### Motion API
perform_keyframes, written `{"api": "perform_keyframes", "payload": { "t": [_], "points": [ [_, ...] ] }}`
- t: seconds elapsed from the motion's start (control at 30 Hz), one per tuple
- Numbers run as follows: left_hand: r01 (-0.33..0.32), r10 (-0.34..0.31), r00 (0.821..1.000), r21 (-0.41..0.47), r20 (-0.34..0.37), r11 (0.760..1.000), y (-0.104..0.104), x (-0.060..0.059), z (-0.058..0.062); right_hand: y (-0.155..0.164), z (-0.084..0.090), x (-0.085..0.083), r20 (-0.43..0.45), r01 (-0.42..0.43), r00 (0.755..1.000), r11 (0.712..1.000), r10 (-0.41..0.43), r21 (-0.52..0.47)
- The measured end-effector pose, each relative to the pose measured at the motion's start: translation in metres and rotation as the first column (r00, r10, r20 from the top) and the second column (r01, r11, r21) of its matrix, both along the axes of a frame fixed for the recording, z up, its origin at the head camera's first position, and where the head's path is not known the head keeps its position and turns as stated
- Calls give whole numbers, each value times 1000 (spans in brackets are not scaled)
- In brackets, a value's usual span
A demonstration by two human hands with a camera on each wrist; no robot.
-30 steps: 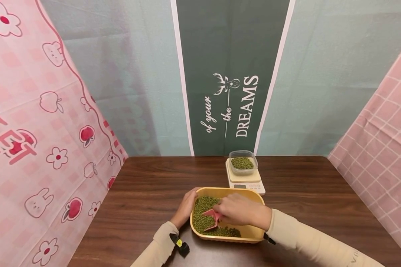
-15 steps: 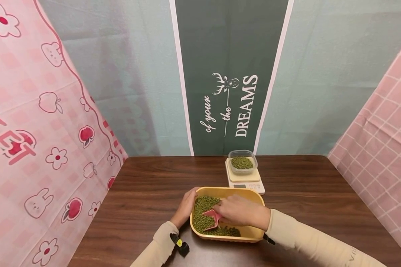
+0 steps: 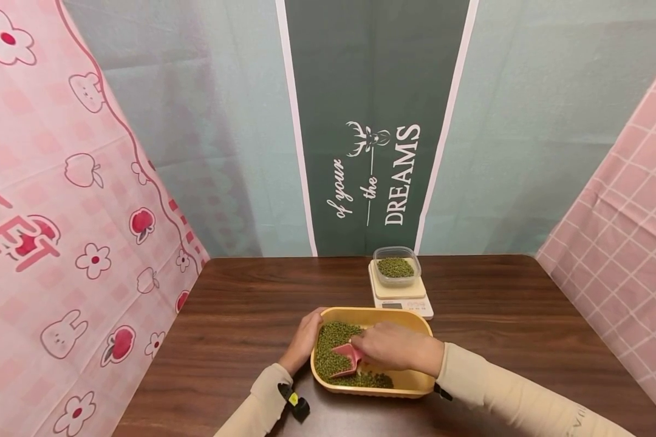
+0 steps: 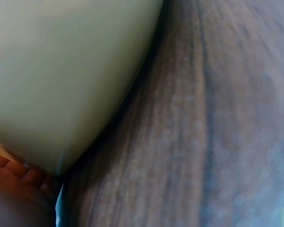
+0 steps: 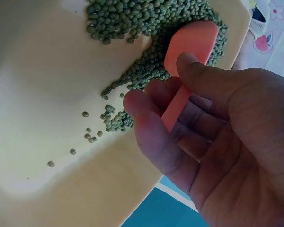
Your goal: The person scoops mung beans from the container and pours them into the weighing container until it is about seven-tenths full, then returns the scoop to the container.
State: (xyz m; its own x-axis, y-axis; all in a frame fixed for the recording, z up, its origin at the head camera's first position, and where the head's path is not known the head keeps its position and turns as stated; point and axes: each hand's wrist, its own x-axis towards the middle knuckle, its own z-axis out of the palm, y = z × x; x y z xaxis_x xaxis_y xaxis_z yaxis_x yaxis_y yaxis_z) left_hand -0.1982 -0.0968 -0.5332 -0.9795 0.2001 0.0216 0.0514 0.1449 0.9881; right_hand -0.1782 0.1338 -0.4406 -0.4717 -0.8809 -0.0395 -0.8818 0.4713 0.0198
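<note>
Right hand (image 3: 395,351) over the yellow tub (image 3: 415,381), fingers and thumb curled round the handle of the pink scoop (image 3: 347,359). In the right wrist view, thumb (image 5: 199,78) pressed on top of the handle, other fingers wrapped beneath, scoop (image 5: 191,49) bowl pushed into the heap of green beans (image 5: 146,23). Long axis of the scoop running from the palm out toward the left side of the tub, bowl end leading, handle end buried in the grip. Bulk of the beans (image 3: 336,352) lying ahead of the scoop mouth and to its left, only a thin scatter behind on the bare tub floor (image 5: 47,118).

Left hand (image 3: 305,340) at the tub's left wall, fingers bent over the rim and touching it. Left wrist view blurred and filled with the tub's pale outer wall (image 4: 61,80) against the wooden table (image 4: 203,118), so probably a steadying grip on the rim, though finger placement not plain there.

Farther back on the table (image 3: 525,315), well apart from both hands, a kitchen scale (image 3: 401,298) carrying a clear container (image 3: 396,266) partly filled with beans. Right hand nearer to that scale than the left.
</note>
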Motion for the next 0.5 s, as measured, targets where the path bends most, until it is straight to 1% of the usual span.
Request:
{"api": "perform_keyframes", "payload": {
  "t": [0.07, 0.23, 0.33, 0.5],
  "points": [
    [-2, 2, 1000, -3, 0, 1000, 0, 0, 0, 1, -1, -2, 37, 15, 999, 1000, -15, -16],
    [7, -7, 1000, -14, -15, 1000, -1, -1, -2, 5, -4, -7, 89, 47, 995, 998, -43, -44],
    [7, -8, 1000, -25, -21, 1000, -1, -1, -3, 8, -5, -10, 96, 44, 995, 998, -39, -54],
    [-2, 1, 1000, -18, -10, 1000, 0, -1, -3, 12, -4, -13, 144, 52, 989, 996, -41, -76]
  ]
}}
